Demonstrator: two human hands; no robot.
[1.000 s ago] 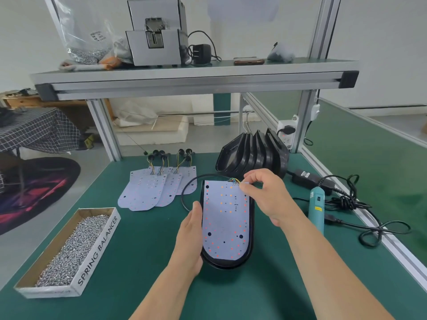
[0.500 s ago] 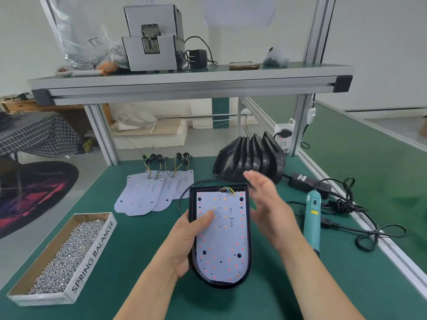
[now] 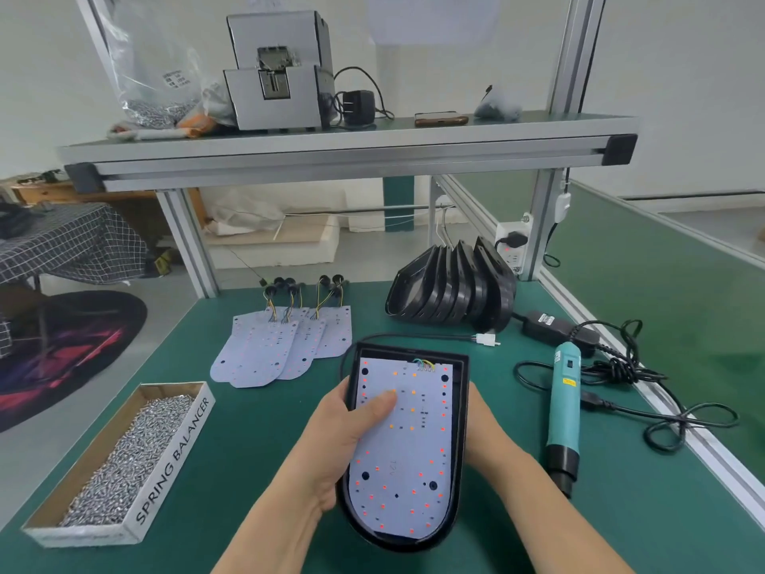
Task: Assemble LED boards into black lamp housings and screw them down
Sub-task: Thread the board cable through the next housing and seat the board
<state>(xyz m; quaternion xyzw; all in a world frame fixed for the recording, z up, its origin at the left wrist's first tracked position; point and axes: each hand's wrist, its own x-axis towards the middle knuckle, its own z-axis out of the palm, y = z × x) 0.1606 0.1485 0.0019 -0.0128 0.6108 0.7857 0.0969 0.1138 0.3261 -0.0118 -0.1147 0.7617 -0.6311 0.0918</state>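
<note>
While left hand (image 3: 343,445) holds one housing (image 3: 460,428), perhaps five spares (image 3: 451,292) lean.

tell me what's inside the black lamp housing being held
A white rounded LED board with red and orange dots fills the black plastic lamp housing, coloured wires at its top. The thumb of the left hand presses on it. The housing floor under the board is covered.

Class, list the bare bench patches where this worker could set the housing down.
Bare mat: between the screw box and the left hand, nearer than the spare LED boards. Crowded: right side with screwdriver and cables, and stacked housings behind.
</note>
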